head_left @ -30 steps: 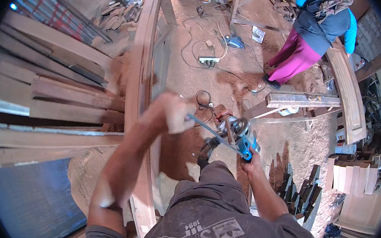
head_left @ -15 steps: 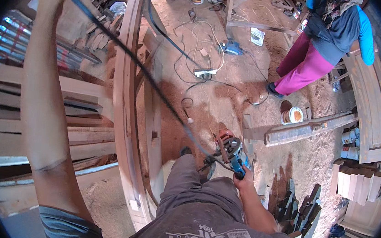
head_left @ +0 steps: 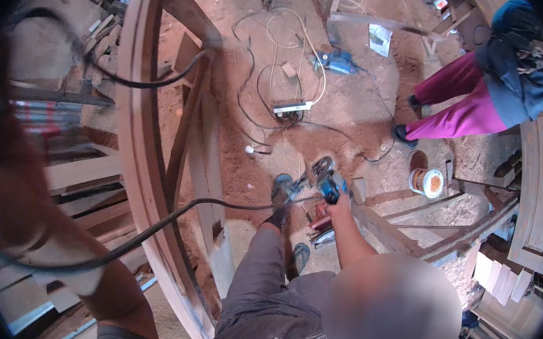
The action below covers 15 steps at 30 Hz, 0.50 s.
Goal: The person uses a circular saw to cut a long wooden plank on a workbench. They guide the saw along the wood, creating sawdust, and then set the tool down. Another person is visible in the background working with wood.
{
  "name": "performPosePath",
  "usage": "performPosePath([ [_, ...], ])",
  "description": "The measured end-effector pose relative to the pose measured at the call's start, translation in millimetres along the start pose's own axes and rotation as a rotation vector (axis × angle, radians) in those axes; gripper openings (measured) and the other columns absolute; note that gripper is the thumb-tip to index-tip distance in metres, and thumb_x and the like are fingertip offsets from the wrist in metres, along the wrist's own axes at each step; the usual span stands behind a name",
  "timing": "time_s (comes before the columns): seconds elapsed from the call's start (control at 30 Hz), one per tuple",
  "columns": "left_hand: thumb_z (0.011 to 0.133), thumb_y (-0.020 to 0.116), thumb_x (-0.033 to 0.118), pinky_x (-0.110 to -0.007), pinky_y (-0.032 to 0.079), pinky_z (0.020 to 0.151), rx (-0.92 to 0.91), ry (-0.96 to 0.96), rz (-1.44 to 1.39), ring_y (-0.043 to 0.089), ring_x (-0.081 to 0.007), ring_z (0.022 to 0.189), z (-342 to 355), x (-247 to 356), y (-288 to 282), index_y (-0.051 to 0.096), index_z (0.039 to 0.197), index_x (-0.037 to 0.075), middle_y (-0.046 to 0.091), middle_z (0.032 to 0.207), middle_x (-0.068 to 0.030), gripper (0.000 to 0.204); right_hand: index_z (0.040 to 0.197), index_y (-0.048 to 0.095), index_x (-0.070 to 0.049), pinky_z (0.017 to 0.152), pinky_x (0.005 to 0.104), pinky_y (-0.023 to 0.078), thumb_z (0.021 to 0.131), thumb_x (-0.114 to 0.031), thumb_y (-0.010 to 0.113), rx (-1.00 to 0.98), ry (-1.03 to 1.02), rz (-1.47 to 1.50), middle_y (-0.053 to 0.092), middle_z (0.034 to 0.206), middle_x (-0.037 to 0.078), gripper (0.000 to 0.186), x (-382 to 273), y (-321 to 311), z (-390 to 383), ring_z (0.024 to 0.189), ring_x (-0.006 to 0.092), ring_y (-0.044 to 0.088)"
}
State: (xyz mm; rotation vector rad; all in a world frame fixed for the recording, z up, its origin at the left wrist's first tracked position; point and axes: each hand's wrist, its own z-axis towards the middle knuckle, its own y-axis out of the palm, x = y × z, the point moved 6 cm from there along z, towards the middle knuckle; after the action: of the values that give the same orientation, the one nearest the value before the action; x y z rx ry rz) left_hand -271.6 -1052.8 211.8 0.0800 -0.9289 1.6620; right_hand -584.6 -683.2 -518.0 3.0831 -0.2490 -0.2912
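My right hand is closed round the handle of a blue corded power tool with a round metal head; its exact kind is unclear. The tool hangs over the floor in front of my legs. A dark cord trails from it leftward over a long wooden frame piece and past my left arm. My left arm reaches out to the left, smeared by motion, and the hand is lost in the dark rim. Below the tool, a reddish-brown tool lies by my feet.
A white power strip with tangled cords and another blue power tool lie on the dusty floor. A white bucket stands near a wooden trestle. At right, another person stands beside a wooden panel. Boards are stacked left.
My left arm has swung down and outward, and the cord it held up now sags lower. My right hand has moved the tool slightly up and away from my legs.
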Motion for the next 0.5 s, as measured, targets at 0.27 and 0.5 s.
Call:
performPosePath([
  [0.27, 0.113, 0.052, 0.038, -0.046, 0.048, 0.122, 0.497, -0.209, -0.904, 0.063, -0.0348, 0.137, -146, -105, 58, 0.055, 0.145, -0.011, 0.058, 0.152, -0.0307, 0.059, 0.111, 0.069, -0.017, 0.073, 0.0498, 0.058, 0.106, -0.033, 0.072, 0.193, -0.063, 0.059, 0.074, 0.102, 0.005, 0.017, -14, 70, 193, 0.087, 0.0249, 0.07],
  [0.5, 0.09, 0.085, 0.052, -0.045, 0.055, 0.09, -0.388, -0.215, 0.112, 0.067, -0.0314, 0.101, -304, -90, 213, 0.069, 0.096, 0.015, 0.067, 0.108, -0.011, 0.041, 0.136, 0.068, -0.009, 0.098, 0.0519, 0.055, 0.107, -0.034, 0.069, 0.291, -0.015, -0.344, 0.073, 0.125, 0.01, 0.038, -12, 13, 251, 0.112, 0.0267, 0.07],
])
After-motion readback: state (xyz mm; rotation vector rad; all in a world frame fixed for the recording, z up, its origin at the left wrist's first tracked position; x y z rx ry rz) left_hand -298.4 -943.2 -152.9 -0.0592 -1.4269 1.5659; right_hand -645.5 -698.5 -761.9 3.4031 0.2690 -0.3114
